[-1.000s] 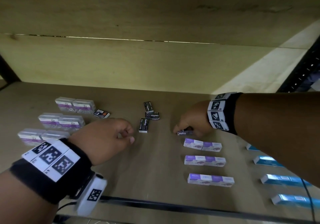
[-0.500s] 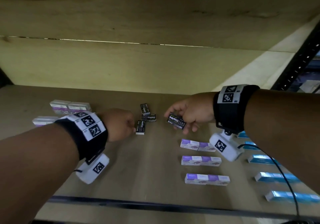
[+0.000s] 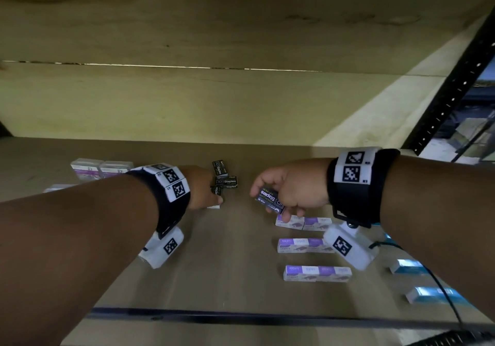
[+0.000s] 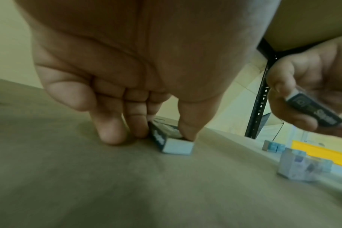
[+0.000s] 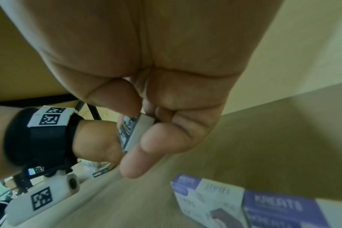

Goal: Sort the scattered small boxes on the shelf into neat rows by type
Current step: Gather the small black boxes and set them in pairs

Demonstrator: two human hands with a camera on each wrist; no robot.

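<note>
My right hand [image 3: 270, 198] holds a black staples box [image 3: 270, 200] in the air above the shelf board [image 3: 227, 265], pinched between thumb and fingers [image 5: 135, 160]. My left hand [image 3: 206, 193] reaches down onto another black staples box [image 4: 172, 141] lying on the board, thumb and fingers pinching its sides. Two more black staples boxes [image 3: 223, 175] lie just behind the left hand, one across the other's end. Purple-and-white boxes [image 3: 305, 245] lie in three rows below the right hand.
Clear-lidded purple boxes [image 3: 101, 169] sit at the back left, partly behind my left arm. Blue boxes [image 3: 428, 294] lie in rows at the right. A black rail [image 3: 214, 315] edges the shelf front, and a black upright post [image 3: 452, 88] stands at the right.
The right hand lifted a black staples box off the board and turned it face up. The left hand moved forward from the near left onto the nearest black box.
</note>
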